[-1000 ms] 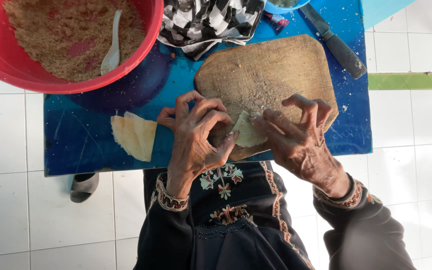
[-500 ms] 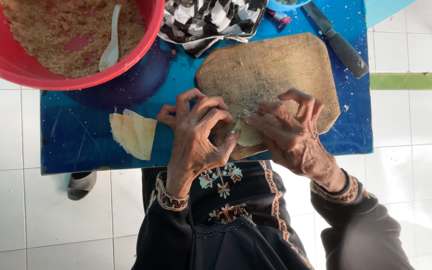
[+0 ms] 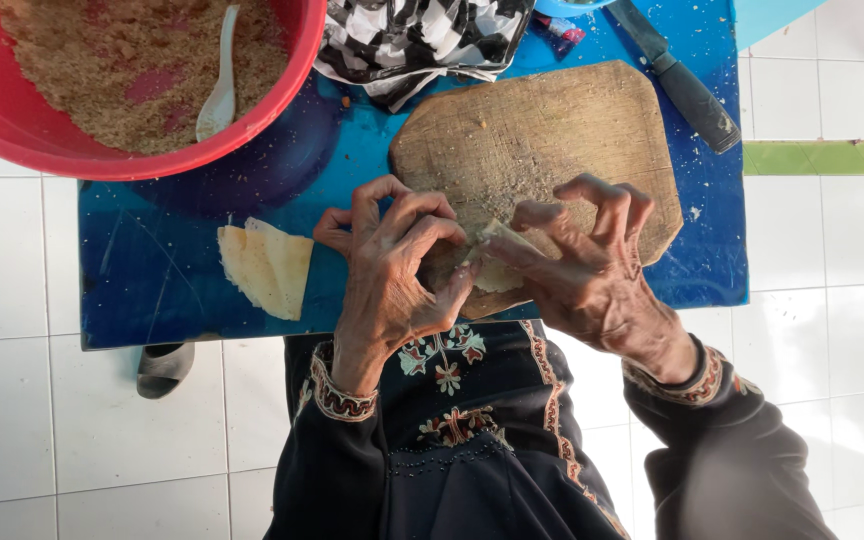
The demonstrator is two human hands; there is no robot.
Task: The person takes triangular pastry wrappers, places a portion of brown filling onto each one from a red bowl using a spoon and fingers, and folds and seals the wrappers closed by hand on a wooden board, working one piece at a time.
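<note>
While both hands work close to the body, above the dark embroidered garment (image 3: 452, 420), they meet over the near edge of a worn wooden cutting board (image 3: 552, 130). Left hand (image 3: 392, 270) has its fingers (image 3: 449, 290) curled and pinching one end of a small pale pastry wrapper (image 3: 497, 262), and right hand (image 3: 592, 260) has its fingers (image 3: 512, 250) bent down onto the other end, so the wrapper is gripped between the two hands and rests on the board. Much of the wrapper is hidden under the fingers, so its fold cannot be made out.

Just left of the left hand, a small stack of pale yellow wrappers (image 3: 267, 265) lies flat on the blue tabletop (image 3: 152, 300), apart from the board. Below the tabletop's near edge, a grey sandal (image 3: 164, 368) sits on the white tiled floor (image 3: 32, 430).

Farther off, a red bowl (image 3: 282, 95) at the far left holds brown crumbly filling (image 3: 122, 70) with a white spoon (image 3: 217, 90) standing in it. Next to it lies a black-and-white patterned cloth (image 3: 422, 40), and at the far right a dark-handled knife (image 3: 687, 90) lies slantwise just beyond the board.
</note>
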